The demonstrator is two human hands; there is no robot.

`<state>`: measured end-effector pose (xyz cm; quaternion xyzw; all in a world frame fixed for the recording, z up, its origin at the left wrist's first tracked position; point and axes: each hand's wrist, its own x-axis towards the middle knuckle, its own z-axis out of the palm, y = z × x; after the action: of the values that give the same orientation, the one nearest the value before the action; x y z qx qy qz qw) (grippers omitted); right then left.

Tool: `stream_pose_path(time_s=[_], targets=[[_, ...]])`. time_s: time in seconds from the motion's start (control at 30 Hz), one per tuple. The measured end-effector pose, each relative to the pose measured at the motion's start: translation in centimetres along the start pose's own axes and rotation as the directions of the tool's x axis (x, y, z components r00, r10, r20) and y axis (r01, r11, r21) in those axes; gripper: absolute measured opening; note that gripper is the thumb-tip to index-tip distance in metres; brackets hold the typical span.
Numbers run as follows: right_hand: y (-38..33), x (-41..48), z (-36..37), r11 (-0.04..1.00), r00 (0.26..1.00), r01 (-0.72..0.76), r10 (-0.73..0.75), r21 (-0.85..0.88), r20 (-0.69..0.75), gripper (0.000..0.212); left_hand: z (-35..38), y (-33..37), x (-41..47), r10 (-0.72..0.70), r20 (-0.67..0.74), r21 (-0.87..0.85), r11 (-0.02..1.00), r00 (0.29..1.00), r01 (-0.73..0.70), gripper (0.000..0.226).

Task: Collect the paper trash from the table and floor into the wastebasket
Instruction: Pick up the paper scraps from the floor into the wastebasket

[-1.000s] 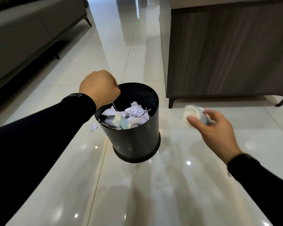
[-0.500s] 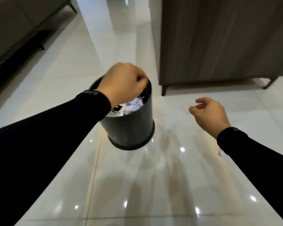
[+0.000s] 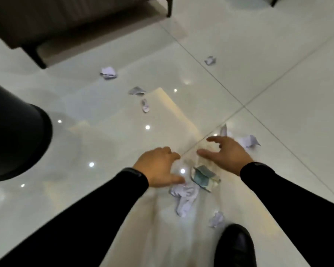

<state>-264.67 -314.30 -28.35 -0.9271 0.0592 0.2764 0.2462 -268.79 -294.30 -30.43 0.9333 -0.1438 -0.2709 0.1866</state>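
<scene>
The black wastebasket (image 3: pixel 17 139) stands on the floor at the left edge, only its side showing. Several crumpled white papers lie on the glossy tiles. A large white wad (image 3: pixel 184 197) lies just below my left hand (image 3: pixel 158 166), whose fingers are spread and empty. A green-printed crumpled paper (image 3: pixel 203 178) sits between both hands. My right hand (image 3: pixel 227 154) hovers open above the tiles, with a white scrap (image 3: pixel 248 140) just behind it. Smaller scraps lie farther off, including a white ball (image 3: pixel 108 72), a flat piece (image 3: pixel 136 90) and a small wad (image 3: pixel 217 219) near my shoe.
A dark wooden cabinet (image 3: pixel 66 20) on short legs stands at the top left. My black shoe (image 3: pixel 235 245) is at the bottom right. Another paper scrap (image 3: pixel 210 60) lies far off at the upper right.
The view swung down and right, away from the wastebasket, onto scattered paper. My left hand let go of the basket rim. Both hands now reach low over the floor with fingers spread.
</scene>
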Motion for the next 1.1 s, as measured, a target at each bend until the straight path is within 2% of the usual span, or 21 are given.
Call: stream_pose_path(time_s=[0.07,0.13,0.2,0.27,0.37,0.47,0.57,0.63,0.7,0.73,0.8,0.87,0.9,1.0,1.07,1.1], targets=[[1.2,-1.0,1.0,0.992,0.987,-0.02,0.038,-0.121,0.154,0.093,2.9,1.5,0.0,0.131,0.047,0.061,0.989,0.99,-0.134,0.079],[1.9,-1.7,2.2,0.978,0.977,-0.008,0.052,-0.209,0.205,0.1,5.4,2.5,-0.1,0.193,0.082,0.148,0.968,0.978,-0.204,0.082],[2.6,-1.8,3.6,0.968,0.98,0.021,0.029,-0.252,0.195,0.088,7.1,2.7,0.2,0.189,0.062,0.206,0.958,0.98,-0.198,0.073],[2.8,-1.6,4.6,0.962,0.989,0.048,-0.009,-0.269,0.147,0.066,7.4,2.5,0.8,0.154,-0.016,0.139,0.979,0.988,-0.15,0.051],[2.3,-1.3,4.6,0.991,0.998,-0.017,0.024,-0.134,0.051,0.05,6.3,2.2,1.4,0.129,-0.078,0.038,0.991,0.989,-0.126,0.025],[2.3,-0.8,3.0,0.997,0.996,-0.068,0.07,0.048,-0.062,0.04,4.7,2.5,1.4,0.222,-0.092,0.153,0.966,0.971,-0.207,0.033],[3.3,-0.4,0.8,0.986,0.981,-0.07,0.095,0.15,-0.168,0.033,4.8,5.0,0.9,0.449,0.046,0.206,0.87,0.892,-0.448,0.05],[3.9,0.3,-0.3,0.979,0.967,-0.082,0.124,0.188,-0.224,0.032,6.5,7.0,0.7,0.596,0.136,0.252,0.752,0.791,-0.609,0.051],[4.1,1.5,-1.0,0.97,0.942,-0.096,0.161,0.225,-0.295,0.039,8.2,8.2,0.9,0.658,0.301,0.369,0.587,0.69,-0.72,0.047],[4.0,2.3,-1.3,0.965,0.922,-0.107,0.187,0.241,-0.339,0.041,8.9,8.3,1.0,0.668,0.34,0.386,0.543,0.662,-0.746,0.045],[3.7,3.8,-1.5,0.973,0.878,-0.156,0.216,0.171,-0.426,0.05,9.9,7.6,1.0,0.665,0.325,0.354,0.574,0.673,-0.738,0.035],[3.5,5.3,-1.2,0.969,0.87,-0.243,0.235,0.038,-0.433,0.068,9.7,6.8,1.0,0.635,0.369,0.426,0.533,0.678,-0.731,0.017],[3.4,6.0,-0.8,0.963,0.883,-0.27,0.244,-0.008,-0.401,0.073,9.4,5.9,1.2,0.62,0.315,0.469,0.556,0.718,-0.686,0.01],[3.1,7.4,1.0,0.964,0.912,-0.266,0.242,-0.028,-0.333,0.067,7.2,2.5,2.5,0.512,0.018,0.444,0.765,0.859,-0.466,0.011],[2.9,8.0,1.8,0.962,0.88,-0.274,0.243,-0.019,-0.407,0.058,3.7,-0.5,3.4,0.373,-0.254,0.333,0.9,0.892,-0.281,0.007],[3.1,7.9,1.9,0.964,0.865,-0.267,0.233,-0.014,-0.444,0.053,2.0,-2.0,3.8,0.289,-0.37,0.278,0.941,0.883,-0.192,0.005]])
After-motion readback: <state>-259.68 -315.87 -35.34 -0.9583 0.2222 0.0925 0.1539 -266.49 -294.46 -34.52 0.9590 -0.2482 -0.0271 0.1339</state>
